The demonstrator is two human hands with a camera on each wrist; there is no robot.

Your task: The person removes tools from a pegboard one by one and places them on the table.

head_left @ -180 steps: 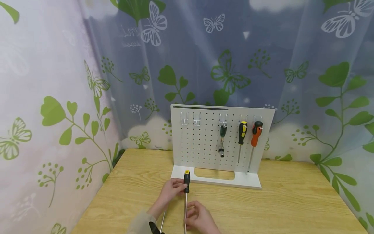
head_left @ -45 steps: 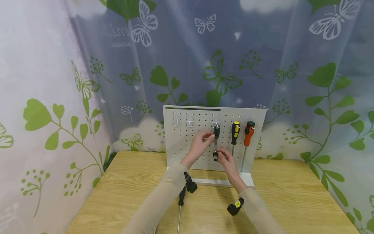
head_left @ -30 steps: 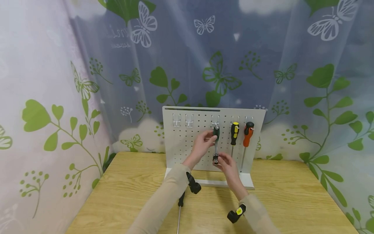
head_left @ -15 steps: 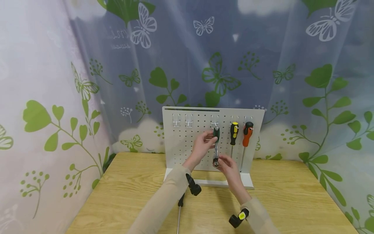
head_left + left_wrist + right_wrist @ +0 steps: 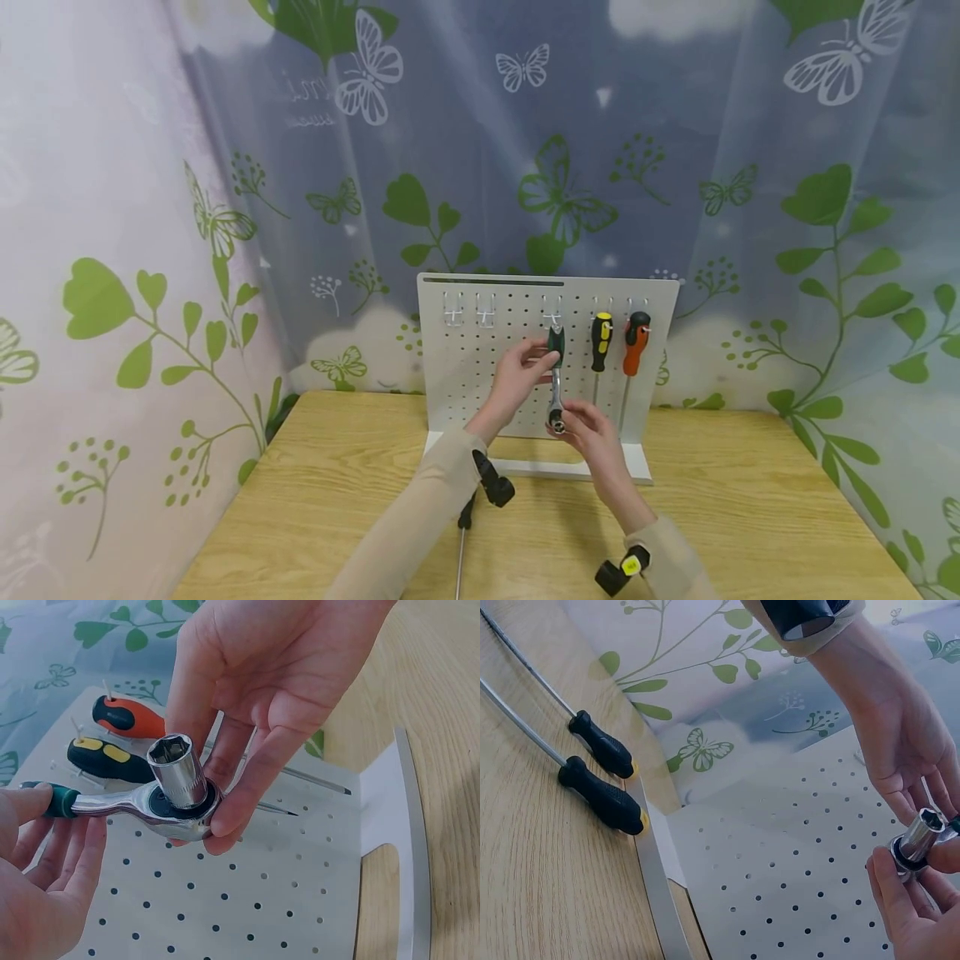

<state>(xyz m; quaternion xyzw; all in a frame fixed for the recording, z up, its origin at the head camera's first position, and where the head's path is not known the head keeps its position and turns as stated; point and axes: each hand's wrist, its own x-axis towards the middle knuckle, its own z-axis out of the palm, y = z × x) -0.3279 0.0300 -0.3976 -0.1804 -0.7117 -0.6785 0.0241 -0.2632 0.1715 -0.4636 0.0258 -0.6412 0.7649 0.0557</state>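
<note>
Gripping the ratchet wrench [image 5: 555, 375] at the pegboard [image 5: 487, 375], our left hand [image 5: 517, 379] pinches its green handle while our right hand [image 5: 588, 425] pinches the socket head; we judge it barely off its hook, with two screwdrivers [image 5: 600, 780] already on the table [image 5: 750, 500]. We see no readable writing.

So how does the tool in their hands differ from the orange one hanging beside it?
The ratchet wrench has a green handle and a socket head; the orange screwdriver has a thin straight shaft. Both hands hold the wrench; the screwdriver hangs untouched. Both are at the white pegboard.
</note>
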